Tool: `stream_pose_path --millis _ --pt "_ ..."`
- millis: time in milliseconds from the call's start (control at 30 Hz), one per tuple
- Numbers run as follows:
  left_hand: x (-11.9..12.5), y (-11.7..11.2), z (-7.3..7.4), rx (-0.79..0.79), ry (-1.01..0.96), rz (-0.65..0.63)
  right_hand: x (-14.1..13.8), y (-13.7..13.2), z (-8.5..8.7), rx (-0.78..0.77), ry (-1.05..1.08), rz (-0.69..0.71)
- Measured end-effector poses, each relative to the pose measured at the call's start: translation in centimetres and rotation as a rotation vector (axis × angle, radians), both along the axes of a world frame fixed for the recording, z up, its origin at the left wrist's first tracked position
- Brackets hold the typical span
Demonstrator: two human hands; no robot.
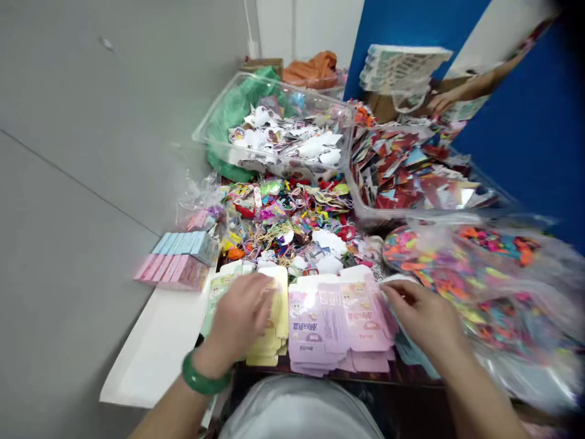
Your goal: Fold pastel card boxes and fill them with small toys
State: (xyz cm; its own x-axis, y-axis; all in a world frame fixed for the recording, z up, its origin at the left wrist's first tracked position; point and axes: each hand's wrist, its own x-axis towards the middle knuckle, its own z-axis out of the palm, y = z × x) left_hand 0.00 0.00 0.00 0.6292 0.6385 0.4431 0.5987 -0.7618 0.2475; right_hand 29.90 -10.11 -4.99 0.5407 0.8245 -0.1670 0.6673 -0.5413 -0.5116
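a: what's the room like?

b: a grey wall [86,152] fills the left of the frame, a white wall [311,27] stands at the top, and a blue panel [516,152] runs down the right. at upper right, another person's hand [441,102] shows just below a stack of printed sheets [404,67].

a: and the table [338,375]?

b: crowded. at the top sit a clear plastic bin of white paper scraps [219,116] and a clear plastic bin of red and silver scraps [365,204]. a clear bag of colourful pieces [503,286] lies at right, and a heap of tangled coloured cords [283,219] fills the middle. at left, stacked pink boxes [171,273] and stacked blue boxes [183,245] sit above a white sheet [155,347].

a: the hands?

b: at the bottom, the left hand [237,320], wearing a green bangle [203,375], is curved over flattened yellow cartons [267,347]. the right hand [425,317] is at the edge of flattened pink cartons [338,326], just beside them. i can't tell if either hand is gripping.
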Motion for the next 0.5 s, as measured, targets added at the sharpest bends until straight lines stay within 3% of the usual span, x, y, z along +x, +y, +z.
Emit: stream_pose_path --millis 67,133,267,500 --pt "3.1 -2.2 -1.1 -0.132 0.145 -0.216 -0.8 0.7 -0.5 -0.043 -0.054 0.017" --pt "5.5 -3.9 -2.0 -0.28 0.313 -0.326 -1.4 1.2 -0.9 -0.081 -0.09 0.022" --pt "8.0 -4.8 -2.8 -0.482 0.447 -0.311 -1.9 1.7 -0.9 -0.129 -0.104 -0.001" --pt "8.3 -3.9 -3.4 -0.59 0.437 -0.295 -2.2 1.6 -0.7 -0.033 0.088 -0.092"
